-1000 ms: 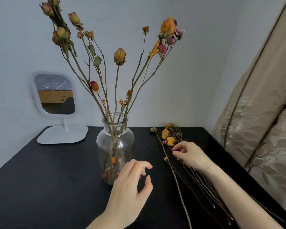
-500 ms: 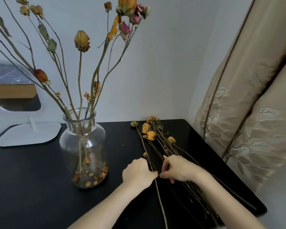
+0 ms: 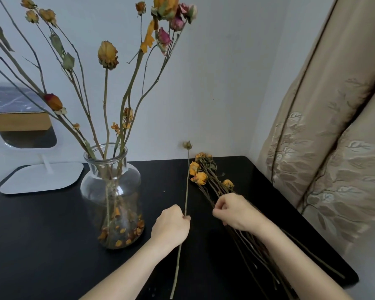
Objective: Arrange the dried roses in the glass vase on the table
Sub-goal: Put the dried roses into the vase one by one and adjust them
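The head camera looks down at a black table set in a corner of a room.

The glass vase stands upright on the table, left of the middle. Many tall roses are in it. Their thin stems fan out wide, and the dry yellow, orange and pink heads reach up high. Little orange petals lie at the bottom of the vase, inside the glass.

The left hand is just to the right of the vase and does not touch it. Its fingers are curled and pinch one single rose part way along the stem. This rose points up and away, with its small dry bud at the far end. The other end of the stem sticks out below the hand, toward the near edge of the table.

The right hand is close by, a little to the right. It lies on a pile of dried roses on the right side of the table. Its fingers are curled down round some of the stems. The yellow heads of the pile point to the far side, and the long stems run back under the hand and arm to the near right corner.

A white mirror on a flat stand sits at the far left of the table. A pale wall is behind it all. A tan curtain with a leaf pattern hangs on the right.
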The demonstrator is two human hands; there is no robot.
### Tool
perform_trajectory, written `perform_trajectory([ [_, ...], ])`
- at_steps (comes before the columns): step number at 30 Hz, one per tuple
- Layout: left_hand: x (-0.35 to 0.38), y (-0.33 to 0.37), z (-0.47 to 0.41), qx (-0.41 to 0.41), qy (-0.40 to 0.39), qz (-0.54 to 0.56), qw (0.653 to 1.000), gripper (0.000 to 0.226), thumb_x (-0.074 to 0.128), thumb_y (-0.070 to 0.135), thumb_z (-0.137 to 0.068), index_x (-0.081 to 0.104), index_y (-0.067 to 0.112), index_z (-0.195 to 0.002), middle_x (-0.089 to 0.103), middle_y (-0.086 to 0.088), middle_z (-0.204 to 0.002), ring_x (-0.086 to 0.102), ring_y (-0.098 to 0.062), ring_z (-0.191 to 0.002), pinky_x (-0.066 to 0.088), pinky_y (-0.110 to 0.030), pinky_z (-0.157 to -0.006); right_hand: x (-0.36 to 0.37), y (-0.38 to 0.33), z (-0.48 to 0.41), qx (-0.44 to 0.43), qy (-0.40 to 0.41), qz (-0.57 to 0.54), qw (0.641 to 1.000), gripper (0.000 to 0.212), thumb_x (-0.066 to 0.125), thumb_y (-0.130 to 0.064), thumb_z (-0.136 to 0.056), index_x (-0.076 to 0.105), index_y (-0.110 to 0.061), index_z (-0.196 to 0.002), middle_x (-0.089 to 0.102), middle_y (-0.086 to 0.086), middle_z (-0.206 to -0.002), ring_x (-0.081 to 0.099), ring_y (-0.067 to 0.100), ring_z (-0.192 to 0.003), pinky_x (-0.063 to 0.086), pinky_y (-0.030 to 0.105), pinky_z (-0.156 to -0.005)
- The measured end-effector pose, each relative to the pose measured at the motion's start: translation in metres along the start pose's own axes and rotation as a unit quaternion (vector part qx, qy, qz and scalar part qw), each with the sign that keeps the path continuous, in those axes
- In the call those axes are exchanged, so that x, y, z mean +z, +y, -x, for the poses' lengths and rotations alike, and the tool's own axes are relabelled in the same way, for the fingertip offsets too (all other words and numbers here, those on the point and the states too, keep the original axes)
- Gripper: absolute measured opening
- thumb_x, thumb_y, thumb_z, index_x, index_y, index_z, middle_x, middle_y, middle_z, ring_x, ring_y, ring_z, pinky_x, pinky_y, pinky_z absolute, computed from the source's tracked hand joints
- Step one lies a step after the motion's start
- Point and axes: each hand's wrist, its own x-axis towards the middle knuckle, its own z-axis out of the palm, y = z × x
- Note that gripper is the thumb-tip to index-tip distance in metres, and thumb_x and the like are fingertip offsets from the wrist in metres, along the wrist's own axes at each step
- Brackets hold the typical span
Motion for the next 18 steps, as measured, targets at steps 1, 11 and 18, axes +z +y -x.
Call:
perform_trajectory([
  [1, -0.002, -0.001, 0.0, 0.003, 0.005, 0.004, 1.0, 0.027, 0.046, 0.033, -0.095, 0.037, 0.023, -0.071, 0.049, 0.004, -0.076, 0.047, -0.008, -0.064, 0.036, -0.024, -0.055, -0.005, -0.001, 0.0, -0.008, 0.017, -0.02, 1.0, 0.009, 0.058, -0.025, -0.088, 0.062, -0.021, -0.081, 0.062, -0.006, -0.063, 0.058, 0.003, -0.058, 0.046, 0.015, -0.054],
  [11, -0.038, -0.003, 0.041, 0.115, 0.05, 0.061, 0.99, 0.028, 0.048, 0.033, -0.094, 0.039, 0.022, -0.07, 0.047, 0.005, -0.062, 0.044, -0.01, -0.057, 0.044, -0.028, -0.063, -0.038, -0.005, 0.001, -0.015, 0.166, -0.23, 0.959, 0.014, 0.054, -0.021, -0.089, 0.062, -0.016, -0.079, 0.055, -0.005, -0.054, 0.045, 0.005, -0.046, 0.031, 0.019, -0.048],
  [18, -0.076, -0.006, 0.094, 0.215, 0.069, 0.16, 0.961, 0.029, 0.051, 0.028, -0.093, 0.038, 0.019, -0.068, 0.038, 0.007, -0.04, 0.033, -0.005, -0.04, 0.033, -0.013, -0.045, -0.037, -0.021, 0.019, -0.038, 0.16, -0.25, 0.954, 0.014, 0.053, -0.02, -0.09, 0.061, -0.015, -0.079, 0.055, -0.003, -0.056, 0.042, 0.005, -0.044, 0.03, 0.019, -0.047],
])
